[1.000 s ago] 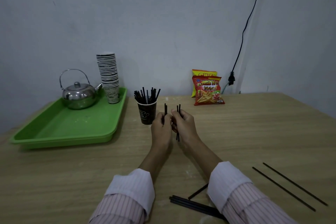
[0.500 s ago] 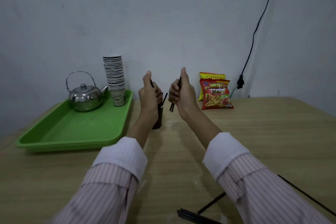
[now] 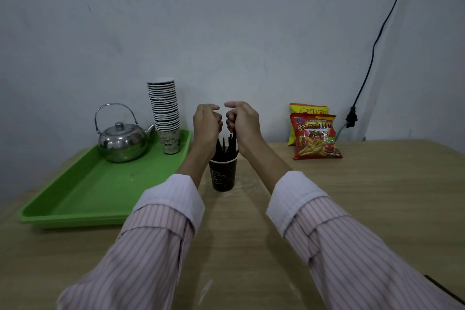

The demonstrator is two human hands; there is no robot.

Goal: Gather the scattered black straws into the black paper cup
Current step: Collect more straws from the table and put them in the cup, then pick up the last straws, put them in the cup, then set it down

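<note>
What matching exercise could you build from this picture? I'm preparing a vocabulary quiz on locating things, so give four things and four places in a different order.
Things:
1. kettle
2. black paper cup
3. red snack bag
4. stack of cups

Places:
A. on the bare table, below both hands
B. back right corner of the green tray
C. by the wall, in front of a yellow bag
D. on the tray, left of the stack

Pairs: 1-D, 2-A, 3-C, 4-B

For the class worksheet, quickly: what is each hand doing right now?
Left hand: curled shut above the black paper cup; contents cannot be told.
Right hand: closed on black straws.
</note>
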